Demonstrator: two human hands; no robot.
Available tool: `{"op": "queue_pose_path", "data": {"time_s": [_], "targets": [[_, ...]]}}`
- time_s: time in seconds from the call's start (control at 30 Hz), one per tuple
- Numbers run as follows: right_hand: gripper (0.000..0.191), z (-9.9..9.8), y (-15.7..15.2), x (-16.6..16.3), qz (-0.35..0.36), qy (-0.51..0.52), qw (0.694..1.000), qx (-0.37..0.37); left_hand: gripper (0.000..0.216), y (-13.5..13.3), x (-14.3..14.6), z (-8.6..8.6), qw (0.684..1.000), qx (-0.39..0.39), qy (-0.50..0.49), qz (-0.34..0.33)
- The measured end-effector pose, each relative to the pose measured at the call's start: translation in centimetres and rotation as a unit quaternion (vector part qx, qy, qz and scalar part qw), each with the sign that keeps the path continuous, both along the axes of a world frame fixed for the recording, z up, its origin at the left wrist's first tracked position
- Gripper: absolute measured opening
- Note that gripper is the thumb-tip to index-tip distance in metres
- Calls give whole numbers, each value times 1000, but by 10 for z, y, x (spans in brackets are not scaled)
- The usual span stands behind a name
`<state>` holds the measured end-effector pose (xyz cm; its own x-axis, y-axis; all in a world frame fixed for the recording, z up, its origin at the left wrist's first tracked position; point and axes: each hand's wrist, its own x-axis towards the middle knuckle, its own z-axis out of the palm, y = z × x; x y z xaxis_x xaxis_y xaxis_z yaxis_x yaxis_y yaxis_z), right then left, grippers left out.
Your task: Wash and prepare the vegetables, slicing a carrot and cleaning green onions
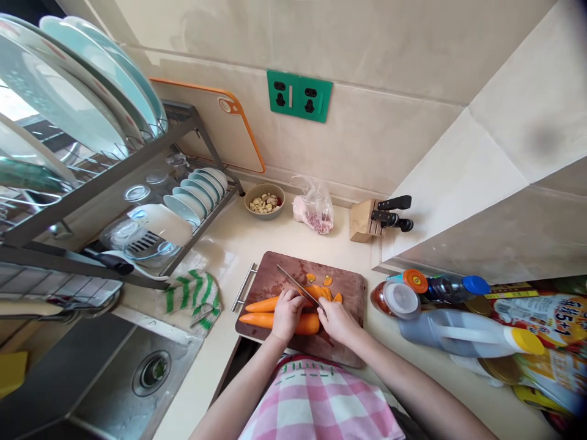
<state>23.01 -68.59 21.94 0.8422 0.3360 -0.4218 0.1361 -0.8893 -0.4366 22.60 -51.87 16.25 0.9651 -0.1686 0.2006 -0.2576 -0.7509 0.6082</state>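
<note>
A dark wooden cutting board [275, 269] lies on the counter in front of me. My left hand [288, 313] is closed over a carrot [263, 305], fingers curled near its cut end. A second, thicker carrot [261, 319] lies nearer to me, partly beneath that hand. My right hand [336, 318] grips the handle of a kitchen knife [293, 280]. Its blade points away and to the left, right beside my left fingertips. Carrot slices [326, 292] are gathered to the right of the blade, with a couple lying farther up the board. The knife's handle is mostly hidden in my fingers.
Behind the board are a bowl of garlic cloves [265, 212], bagged raw meat [316, 214] and a knife block [362, 221]. Bottles and jars [454, 333] line the right side. A dish rack [202, 131], striped cloth [195, 299] and sink [123, 391] are at left.
</note>
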Motion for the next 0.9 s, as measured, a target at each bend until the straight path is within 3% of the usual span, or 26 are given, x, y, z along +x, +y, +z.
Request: {"op": "queue_pose_path", "data": {"time_s": [0.27, 0.53, 0.7, 0.8, 0.9], "targets": [[19, 22, -21, -7, 12, 19, 1000, 16, 25, 0, 0, -2, 1000, 1, 12, 12], [20, -2, 8, 6, -9, 8, 1000, -20, 13, 8, 0, 1, 999, 17, 26, -20], [18, -7, -3, 9, -28, 9, 999, 24, 33, 23, 9, 8, 993, 78, 75, -45], [18, -11, -14, 7, -44, 1, 999, 17, 32, 19, 19, 10, 990, 71, 78, -97], [17, -15, -24, 3, -63, -16, 998, 16, 29, 8, 24, 9, 991, 57, 57, -106]]}}
